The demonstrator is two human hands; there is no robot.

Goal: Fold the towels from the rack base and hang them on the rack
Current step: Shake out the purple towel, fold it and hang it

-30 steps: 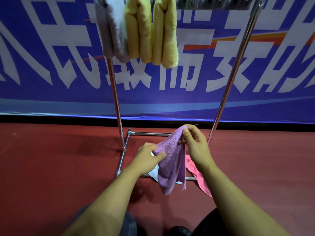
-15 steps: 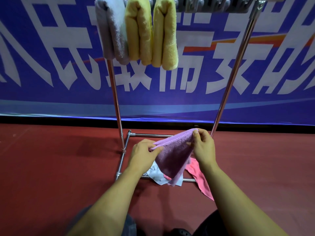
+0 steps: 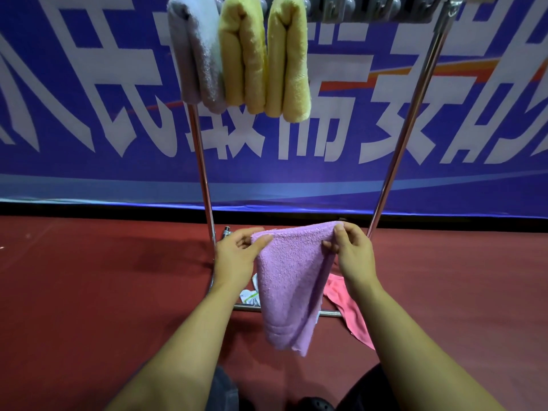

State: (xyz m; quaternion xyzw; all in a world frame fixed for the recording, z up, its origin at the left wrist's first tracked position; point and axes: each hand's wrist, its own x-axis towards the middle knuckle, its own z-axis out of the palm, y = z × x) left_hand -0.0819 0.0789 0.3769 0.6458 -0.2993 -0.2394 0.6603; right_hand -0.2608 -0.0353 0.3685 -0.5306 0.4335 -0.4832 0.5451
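Lilac terry cloth, the purple towel (image 3: pixel 292 280), hangs in the head view between both hands, held up in front of the rack base (image 3: pixel 284 310) and clear of the floor. The left hand (image 3: pixel 237 256) pinches the top left corner, thumb on the near face and fingers curled behind it. The right hand (image 3: pixel 350 250) pinches the top right corner, where the cloth bunches under its fingertips (image 3: pixel 329 244).

Below, a pink towel (image 3: pixel 347 307) drapes over the base bar and a white towel (image 3: pixel 250 295) lies inside the frame. Above, 1 grey towel (image 3: pixel 197 54) and 2 yellow towels (image 3: pixel 264 54) hang folded on the top rail (image 3: pixel 370 8).

Likely risks: the bunched right corner could slip from so small a pinch, dropping that side. The lower edges look uneven, so a fold made now may come out skewed. The hanging tail could also brush the pink towel and drag it off the bar.
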